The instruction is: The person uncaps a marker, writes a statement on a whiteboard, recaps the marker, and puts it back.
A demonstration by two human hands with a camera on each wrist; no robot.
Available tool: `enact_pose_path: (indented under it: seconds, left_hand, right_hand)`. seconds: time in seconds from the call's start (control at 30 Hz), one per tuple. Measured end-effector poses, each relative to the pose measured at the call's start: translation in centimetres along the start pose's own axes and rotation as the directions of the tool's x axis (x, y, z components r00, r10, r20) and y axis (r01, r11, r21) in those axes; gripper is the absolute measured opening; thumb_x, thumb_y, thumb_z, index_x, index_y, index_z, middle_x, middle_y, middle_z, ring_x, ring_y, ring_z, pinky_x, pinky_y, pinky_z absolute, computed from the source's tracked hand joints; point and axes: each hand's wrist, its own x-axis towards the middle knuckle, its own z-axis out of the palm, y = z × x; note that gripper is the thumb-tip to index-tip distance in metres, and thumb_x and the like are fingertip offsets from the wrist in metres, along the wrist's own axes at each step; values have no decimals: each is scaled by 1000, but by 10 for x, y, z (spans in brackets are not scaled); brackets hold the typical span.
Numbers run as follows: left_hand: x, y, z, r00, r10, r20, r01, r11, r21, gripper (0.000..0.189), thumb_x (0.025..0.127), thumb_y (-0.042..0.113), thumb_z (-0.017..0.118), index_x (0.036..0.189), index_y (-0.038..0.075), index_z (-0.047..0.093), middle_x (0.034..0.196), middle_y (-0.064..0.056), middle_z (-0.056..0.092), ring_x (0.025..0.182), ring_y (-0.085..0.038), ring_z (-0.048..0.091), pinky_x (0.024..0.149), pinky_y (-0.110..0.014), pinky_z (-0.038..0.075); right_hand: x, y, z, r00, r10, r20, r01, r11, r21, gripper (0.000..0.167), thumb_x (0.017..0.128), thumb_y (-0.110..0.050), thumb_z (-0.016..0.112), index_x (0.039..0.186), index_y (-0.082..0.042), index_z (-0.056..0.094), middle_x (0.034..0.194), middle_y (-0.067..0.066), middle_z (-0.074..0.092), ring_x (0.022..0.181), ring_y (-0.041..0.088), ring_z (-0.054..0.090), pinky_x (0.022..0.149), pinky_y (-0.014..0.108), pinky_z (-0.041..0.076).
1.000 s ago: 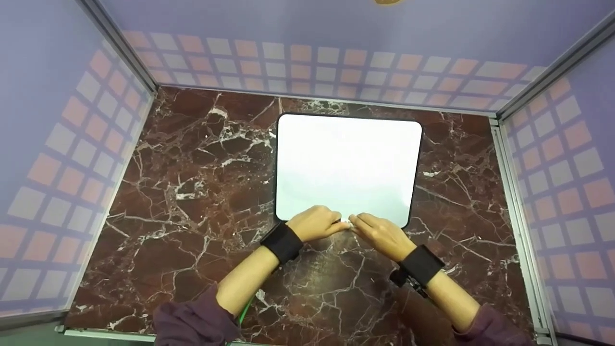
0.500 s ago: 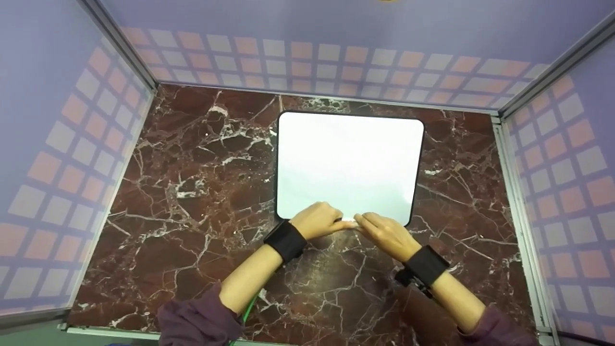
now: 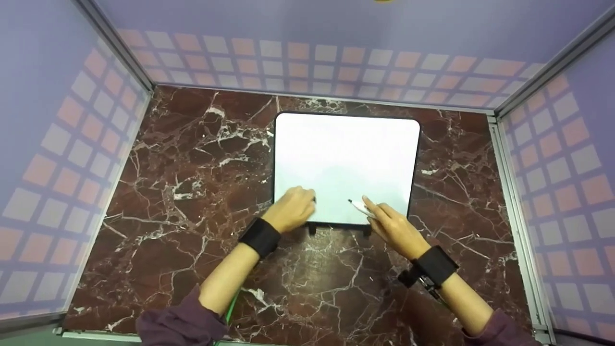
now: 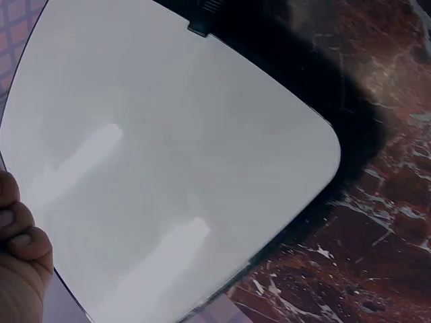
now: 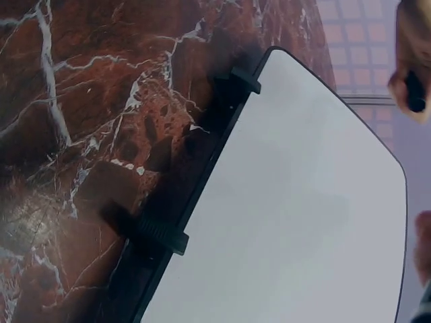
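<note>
My left hand (image 3: 290, 211), fingers curled, is over the lower left part of a whiteboard (image 3: 346, 154) with a thin black frame. It pinches a small black marker cap (image 3: 314, 199), also visible as a dark cap (image 5: 416, 94) in the right wrist view. Over the board's lower right part, my right hand (image 3: 399, 233) grips a white marker (image 3: 359, 206) between thumb and fingers. The marker's dark tip points up and left. In the left wrist view only the curled fingers (image 4: 27, 235) of my left hand show at the edge.
The whiteboard leans on a stand with two black feet, a left foot (image 3: 312, 228) and a right foot (image 3: 367, 230). Beneath is a dark red marbled tabletop (image 3: 202, 192). Lilac walls with pink and white squares enclose it, including a back wall (image 3: 307, 29). A green cable (image 3: 231, 307) runs below my left forearm.
My hands were together at the board's lower edge around the marker. They have moved apart, the left going left with the cap, and the marker's dark tip now shows in my right hand.
</note>
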Motion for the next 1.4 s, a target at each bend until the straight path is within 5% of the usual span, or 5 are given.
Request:
enact_pose_path:
  seconds: [0.33, 0.53, 0.73, 0.93, 1.4]
  left_hand:
    - [-28, -53, -2, 977, -84, -195, 86, 996, 2, 18, 94, 13, 40, 89, 0, 52, 80, -15, 55, 80, -30, 50, 78, -44, 45]
    - [-50, -85, 1, 939, -182, -292, 194, 981, 13, 22, 95, 15, 43, 100, -5, 53, 91, -20, 55, 89, -35, 50, 84, -47, 44]
    - [-74, -108, 14, 884, -297, -360, 346, 935, 80, 24, 93, 15, 50, 101, -6, 55, 94, -23, 52, 91, -38, 49, 81, -50, 44]
    - [-90, -118, 33, 836, -381, -396, 438, 897, 63, 24, 90, 14, 54, 101, -7, 57, 95, -25, 51, 89, -39, 47, 81, -51, 43]
    - [-102, -124, 63, 801, -441, -405, 523, 845, 113, 25, 86, 14, 60, 98, -7, 54, 90, -24, 52, 85, -37, 48, 78, -48, 45]
  right_hand:
    - [-3, 5, -7, 999, 35, 8, -36, 995, 92, 33, 86, 2, 58, 117, -9, 59, 107, 13, 61, 76, 17, 64, 63, 25, 57]
    - [-2, 6, -9, 999, 39, -24, -36, 995, 96, 30, 88, -2, 56, 116, -11, 61, 107, 13, 61, 75, 15, 63, 61, 24, 56]
    - [-1, 5, -9, 997, 57, -57, -51, 994, 100, 30, 88, -2, 56, 116, -10, 62, 105, 14, 61, 71, 14, 60, 57, 25, 53]
    - [0, 6, -7, 993, 70, -90, -62, 994, 92, 26, 90, -4, 54, 114, -9, 63, 102, 14, 61, 73, 16, 60, 59, 27, 52]
    - [1, 5, -6, 988, 90, -127, -80, 993, 83, 26, 86, -1, 58, 110, -8, 65, 98, 15, 62, 76, 19, 60, 62, 28, 53]
